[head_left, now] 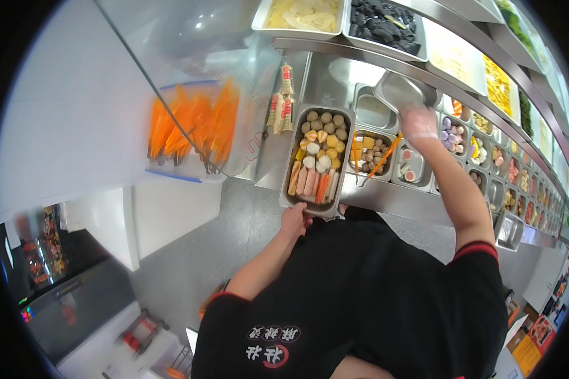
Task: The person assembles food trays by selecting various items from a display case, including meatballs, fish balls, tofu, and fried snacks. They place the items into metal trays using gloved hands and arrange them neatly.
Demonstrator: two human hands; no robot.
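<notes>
My left hand (pixel 294 220) grips the near end of a long steel food pan (pixel 287 167), its fingers closed at the rim. Inside lie brown meatballs (pixel 325 119), yellow and white balls (pixel 324 162), and pink and orange sticks (pixel 310 182) in rows. Farther right, my right hand (pixel 418 124), in what looks like a thin clear glove, closes on the near edge of an empty steel pan (pixel 398 88). That pan sits tilted over the neighbouring containers; motion blurs the fingers. Orange tongs (pixel 385 155) rest across a smaller pan of brown balls (pixel 372 148).
Several small food pans (pixel 477 151) run off to the right. White trays (pixel 297 28) of sliced food stand on the shelf behind. Printed packets (pixel 282 104) lie left of the long pan. Beside them is a clear bin of orange-handled utensils (pixel 193 123). An empty pan (pixel 374 108) sits behind the tongs.
</notes>
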